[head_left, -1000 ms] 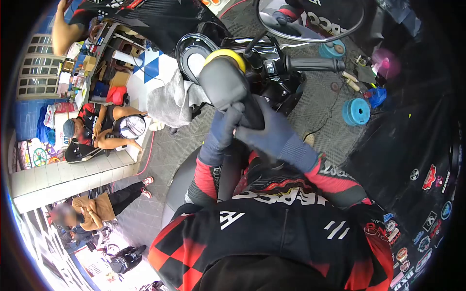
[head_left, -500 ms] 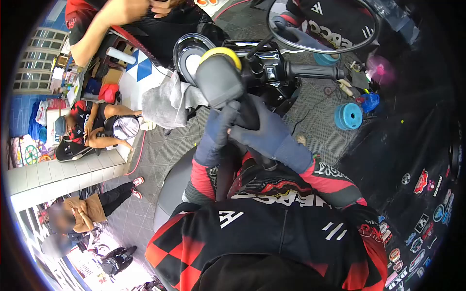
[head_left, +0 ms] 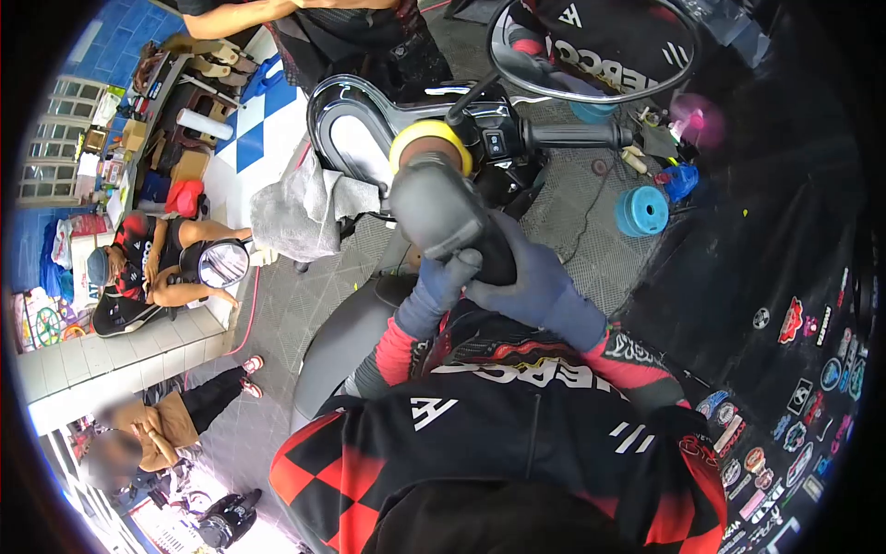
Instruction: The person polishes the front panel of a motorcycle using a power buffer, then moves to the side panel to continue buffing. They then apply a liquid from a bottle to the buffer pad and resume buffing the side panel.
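Observation:
Both my gloved hands are on a power polisher point(head_left: 434, 208) with a dark body and a round yellow pad point(head_left: 429, 136). My left hand point(head_left: 445, 282) is closed around the near left end of its body. On the other side, my right hand point(head_left: 531, 272) wraps the dark handle, partly hidden by it. The pad overlaps the near edge of the scooter's glossy black instrument panel point(head_left: 346, 106), beside the switch housing point(head_left: 495, 143). A grey towel point(head_left: 300, 212) drapes over the left handlebar.
A mirror point(head_left: 595, 46) and a handlebar grip point(head_left: 581, 136) stick out to the right. Blue round weights point(head_left: 641, 212) and bottles lie on the floor mat. A person point(head_left: 351, 46) stands beyond the scooter. Another person point(head_left: 152, 258) sits at left; a third point(head_left: 166, 420) stands lower left.
The polisher has come back towards me and tilted, showing more of the pad and the instrument panel. The person beyond the scooter has moved their arms up and away.

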`<state>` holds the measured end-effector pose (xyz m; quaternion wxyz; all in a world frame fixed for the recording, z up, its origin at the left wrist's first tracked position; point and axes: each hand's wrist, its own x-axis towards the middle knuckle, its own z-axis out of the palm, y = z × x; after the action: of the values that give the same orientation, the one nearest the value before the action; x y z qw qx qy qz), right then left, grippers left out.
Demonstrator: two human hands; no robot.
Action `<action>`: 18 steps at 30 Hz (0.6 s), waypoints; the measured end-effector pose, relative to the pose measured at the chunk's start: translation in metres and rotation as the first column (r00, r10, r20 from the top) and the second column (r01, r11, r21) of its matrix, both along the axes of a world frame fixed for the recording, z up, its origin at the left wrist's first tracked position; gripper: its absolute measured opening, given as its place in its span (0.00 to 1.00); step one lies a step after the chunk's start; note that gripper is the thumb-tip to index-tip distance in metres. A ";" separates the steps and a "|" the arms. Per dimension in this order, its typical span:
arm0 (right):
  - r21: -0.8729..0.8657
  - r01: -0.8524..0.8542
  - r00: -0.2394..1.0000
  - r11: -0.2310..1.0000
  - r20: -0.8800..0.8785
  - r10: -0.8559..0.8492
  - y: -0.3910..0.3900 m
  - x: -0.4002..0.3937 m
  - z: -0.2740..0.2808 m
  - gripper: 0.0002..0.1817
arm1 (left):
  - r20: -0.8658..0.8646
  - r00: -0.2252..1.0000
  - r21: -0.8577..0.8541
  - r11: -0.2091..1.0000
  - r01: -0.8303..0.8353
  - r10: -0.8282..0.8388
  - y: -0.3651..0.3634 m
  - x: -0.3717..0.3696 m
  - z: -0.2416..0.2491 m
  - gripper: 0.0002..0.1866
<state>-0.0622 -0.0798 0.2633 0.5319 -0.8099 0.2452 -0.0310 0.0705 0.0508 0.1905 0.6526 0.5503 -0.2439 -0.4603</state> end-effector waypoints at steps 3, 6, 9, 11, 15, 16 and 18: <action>-0.026 -0.071 0.997 0.997 -0.038 0.070 -0.014 0.005 0.010 0.52 | -0.133 0.985 -0.103 0.987 -0.122 0.108 -0.007 -0.010 -0.009 0.30; -0.021 -0.035 0.999 0.999 0.032 0.035 -0.007 0.011 0.004 0.51 | 0.006 0.980 -0.193 0.962 -0.196 0.200 -0.015 0.001 -0.007 0.30; 0.009 0.029 0.990 1.000 0.140 -0.030 -0.002 0.025 -0.002 0.50 | 0.000 0.995 -0.163 0.982 -0.101 0.102 -0.016 0.021 0.019 0.28; 0.052 -0.001 0.997 0.999 0.076 -0.003 -0.007 0.037 0.014 0.49 | 0.087 0.991 -0.127 0.988 -0.089 0.101 -0.021 0.034 0.041 0.27; 0.260 0.079 0.977 0.962 0.170 -0.126 0.009 0.043 0.010 0.49 | 0.147 0.988 -0.007 0.999 -0.050 0.050 -0.014 0.036 0.070 0.27; 0.203 0.049 0.988 0.978 0.135 -0.078 0.004 0.038 0.013 0.48 | 0.197 0.980 0.027 0.999 -0.025 0.019 -0.012 0.039 0.061 0.27; 0.107 -0.028 0.999 0.994 0.046 0.023 0.000 0.027 0.014 0.48 | 0.138 0.990 0.082 0.995 -0.048 0.037 -0.004 0.019 0.045 0.28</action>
<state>-0.0354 -0.0794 0.2774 0.5805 -0.7822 0.2243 -0.0293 0.0893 0.0471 0.2350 0.6201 0.6127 -0.2563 -0.4175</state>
